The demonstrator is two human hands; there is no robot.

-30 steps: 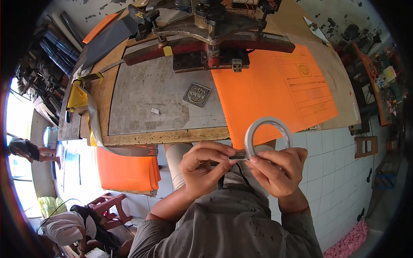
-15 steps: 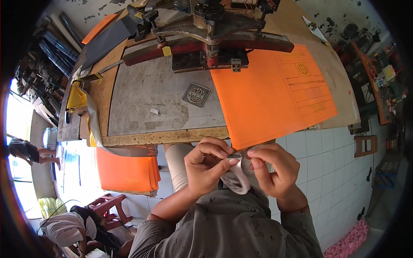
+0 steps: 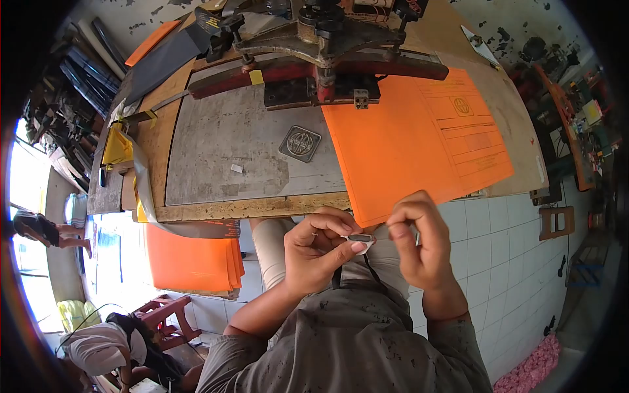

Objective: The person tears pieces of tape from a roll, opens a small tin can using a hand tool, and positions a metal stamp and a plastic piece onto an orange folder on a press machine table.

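Note:
My left hand (image 3: 319, 252) pinches a small dark metal-looking piece (image 3: 358, 238) between thumb and fingers. A bit of white tape or paper (image 3: 367, 246) sticks out beneath it. My right hand (image 3: 419, 239) is raised to the right, apart from the piece, with its fingers curled in toward the thumb. Whether anything is between those fingertips is hidden. Just beyond my hands, the corner of a large printed orange sheet (image 3: 400, 144) overhangs the table edge. A square metal plate with a round emblem (image 3: 300, 143) lies on the grey press bed (image 3: 216, 150).
A heavy iron press (image 3: 321, 59) spans the back of the wooden table (image 3: 249, 208). A small white scrap (image 3: 236, 168) lies on the bed. More orange sheets (image 3: 190, 259) are stacked low at left. Another person (image 3: 105, 347) is at lower left, near a red stool (image 3: 164, 321).
My right hand has drawn away upward and to the right from the small piece. The white loop that hung below my fingers is no longer visible. My left hand keeps its pinch.

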